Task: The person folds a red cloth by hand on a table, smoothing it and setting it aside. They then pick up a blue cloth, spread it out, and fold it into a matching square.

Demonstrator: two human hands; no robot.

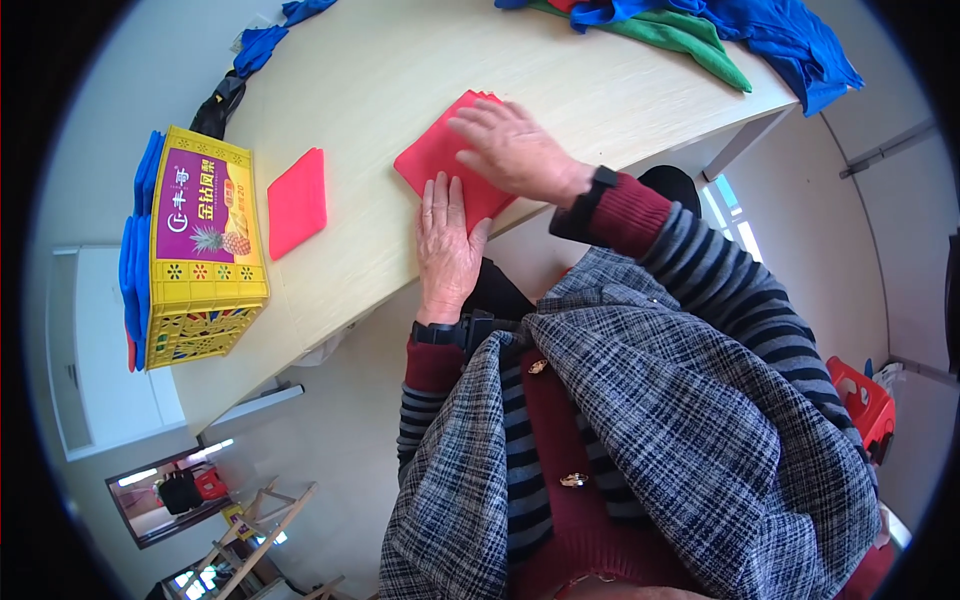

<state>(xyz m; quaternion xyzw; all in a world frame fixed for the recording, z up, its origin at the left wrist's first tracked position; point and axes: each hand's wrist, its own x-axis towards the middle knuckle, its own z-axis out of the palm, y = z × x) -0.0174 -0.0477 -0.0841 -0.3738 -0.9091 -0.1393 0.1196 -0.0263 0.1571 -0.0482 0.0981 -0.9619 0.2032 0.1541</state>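
Observation:
A folded red cloth (pixel 432 150) lies at the near edge of the table, its layers showing at the far corner. My left hand (pixel 448 245) rests flat on its lower left part with the fingers stretched out. Across its right side is my right hand (pixel 522 155), fingers extended and slightly apart, over the cloth; whether its palm presses down I cannot tell. Neither hand grips anything. To the left lies another folded red cloth (pixel 298 204), flat and smooth, beside a yellow plastic crate (pixel 207 325).
Folded blue cloths (pixel 134 270) show along the crate's far side. Loose blue cloth (pixel 790 50) and green cloth (pixel 690 42) are heaped at the table's far right. The pale table (pixel 370 60) ends close to my body. A red plastic object (pixel 862 405) stands low at right.

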